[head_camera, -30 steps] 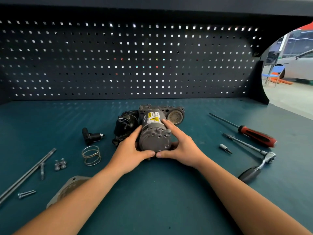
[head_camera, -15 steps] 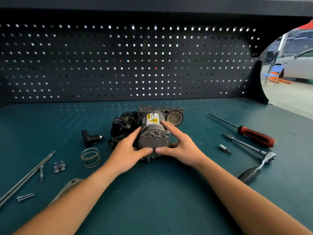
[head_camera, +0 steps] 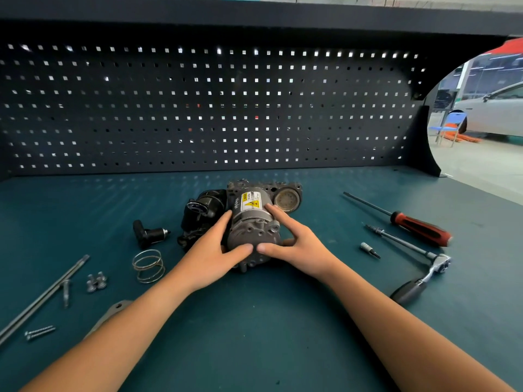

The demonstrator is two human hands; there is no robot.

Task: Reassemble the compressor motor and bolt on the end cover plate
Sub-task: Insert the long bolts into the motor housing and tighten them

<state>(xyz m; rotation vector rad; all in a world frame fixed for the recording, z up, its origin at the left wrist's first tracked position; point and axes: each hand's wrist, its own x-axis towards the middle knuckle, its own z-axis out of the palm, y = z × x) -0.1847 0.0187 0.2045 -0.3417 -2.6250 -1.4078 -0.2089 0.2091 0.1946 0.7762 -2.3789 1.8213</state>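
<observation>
My left hand (head_camera: 210, 251) and right hand (head_camera: 294, 246) grip the grey cylindrical metal motor (head_camera: 253, 222) lying mid teal worktop (head_camera: 254, 335), thumbs now moved up onto its end face, so I judge I'm seating it into the grey metal compressor housing (head_camera: 266, 188); flat grey cover plate (head_camera: 113, 311) not yet bolted on.

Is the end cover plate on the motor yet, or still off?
Off. The end cover plate lies on the bench, apart from the compressor motor; loose bolts sit nearby, unfitted.
</observation>
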